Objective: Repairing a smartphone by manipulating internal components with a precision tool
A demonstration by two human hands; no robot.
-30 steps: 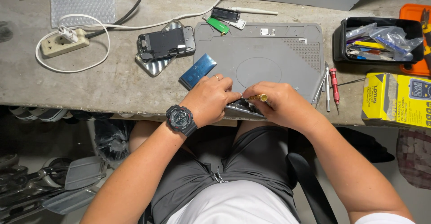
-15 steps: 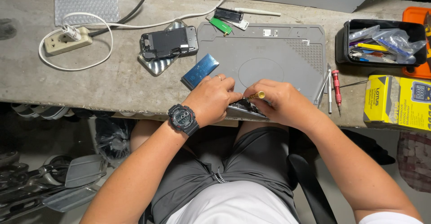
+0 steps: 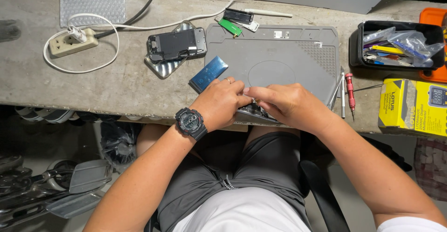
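My left hand (image 3: pixel 221 102) and right hand (image 3: pixel 285 104) meet at the near edge of the grey work mat (image 3: pixel 298 55), fingers pinched on a small device (image 3: pixel 253 114) that they mostly cover; it looks like a phone frame, though I can't be sure. A blue battery (image 3: pixel 208 73) lies just beside my left knuckles. An opened phone (image 3: pixel 176 45) sits farther left. Screwdrivers (image 3: pixel 347 92) (one red-handled) lie right of the mat on the bench (image 3: pixel 93 92), near a yellow box (image 3: pixel 412 107).
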